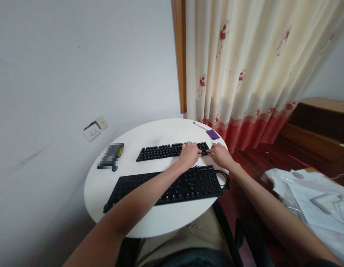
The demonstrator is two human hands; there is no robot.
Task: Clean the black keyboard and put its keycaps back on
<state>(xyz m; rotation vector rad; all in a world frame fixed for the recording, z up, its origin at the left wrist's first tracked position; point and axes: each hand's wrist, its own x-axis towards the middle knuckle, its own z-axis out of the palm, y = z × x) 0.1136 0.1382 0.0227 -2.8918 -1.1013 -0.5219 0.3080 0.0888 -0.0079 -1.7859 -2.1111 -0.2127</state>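
Observation:
Rows of black keycaps form a long block on the round white table. My left hand rests over the right part of this block, its fingers bent and closed, with the tips pointing right. At the block's right end, my right hand has its thumb and fingers pinched together on the keycaps. Anything between either hand's fingertips is too small to make out. Nearer me lies a large black keyboard with widely spaced key positions. My left forearm crosses above it and hides part of it.
A blurred dark object lies at the table's left. Behind my right hand are a purple cloth-like piece and a thin stick. A black cable bunches at the right edge. Beyond hangs a curtain; papers lie right.

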